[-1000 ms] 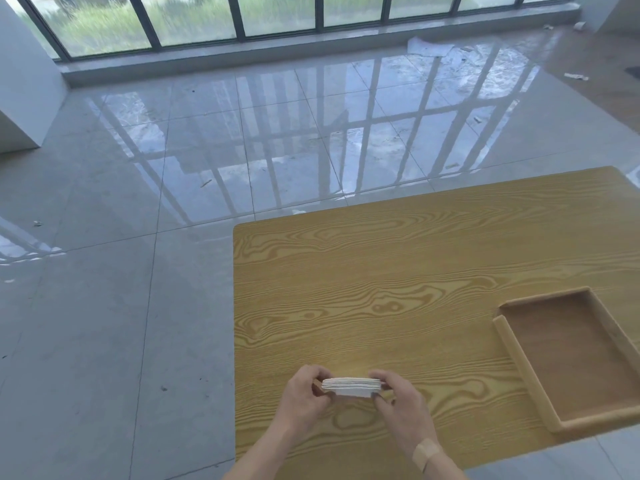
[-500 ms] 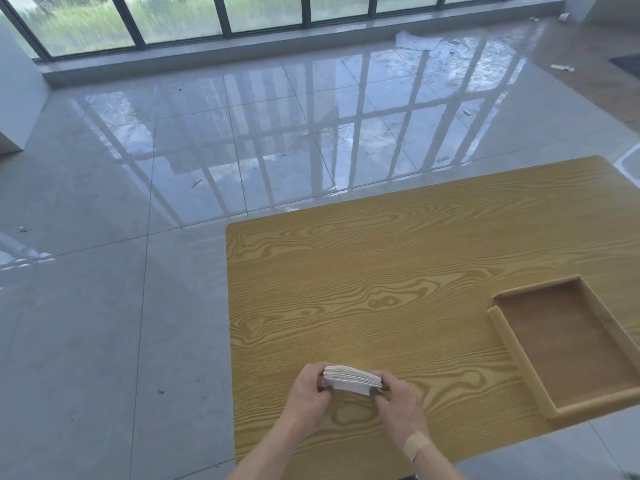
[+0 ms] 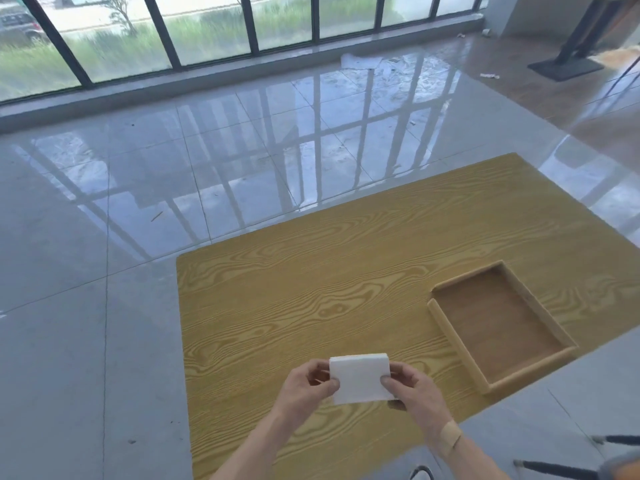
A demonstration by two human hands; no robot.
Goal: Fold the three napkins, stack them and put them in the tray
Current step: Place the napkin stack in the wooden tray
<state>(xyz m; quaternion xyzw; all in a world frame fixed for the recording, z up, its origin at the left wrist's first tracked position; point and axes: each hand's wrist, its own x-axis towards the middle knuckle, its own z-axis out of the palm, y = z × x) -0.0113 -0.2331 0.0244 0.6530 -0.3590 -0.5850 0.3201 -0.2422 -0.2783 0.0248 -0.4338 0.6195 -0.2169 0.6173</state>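
Note:
A white stack of folded napkins (image 3: 360,377) is held above the near part of the wooden table (image 3: 311,271), its flat face tilted up toward me. My left hand (image 3: 306,384) pinches its left edge and my right hand (image 3: 414,389) pinches its right edge. The wooden tray (image 3: 453,337) lies on the table to the right of my hands with nothing in it. The layers of the stack show only along its top edge.
The table's left edge and near edge drop to a glossy grey tiled floor. Dark chair legs (image 3: 561,459) show at the bottom right. A window wall (image 3: 207,29) runs along the far side, and a black stand (image 3: 568,64) sits far right.
The napkin stack has been lifted and tipped from edge-on to face-up toward me. Both hands kept hold of it. The camera view has shifted left, so the table sits further right.

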